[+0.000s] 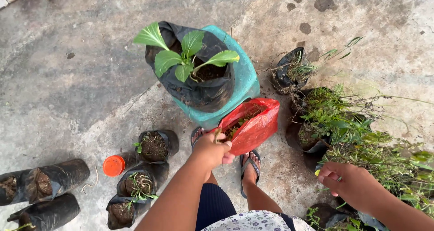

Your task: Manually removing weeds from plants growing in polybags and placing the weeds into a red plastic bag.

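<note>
Red plastic bag is held up off the concrete floor, directly in front of the person, just above the feet in sandals. Its mouth is gripped at the near-left corner by the left hand, fingers closed on the rim, with a bit of plant matter pinched there too. Bag's long axis runs from that hand up and to the right, away from the body, with the open mouth facing up; soil and green bits are seen inside. Its far end lies just beside the teal stool, on which a black grow bag with a leafy seedling is stood.

Right hand is well apart from the red bag, off to the right, down among the weedy potted plants. Its fingers are curled shut around something small, possibly a stem or a yellow-green bit; exactly what cannot be told. Left hand is therefore the one on the bag; right hand is the one nearer the weeds.

Small black grow bags and an orange cap are seen on the floor to the left.
</note>
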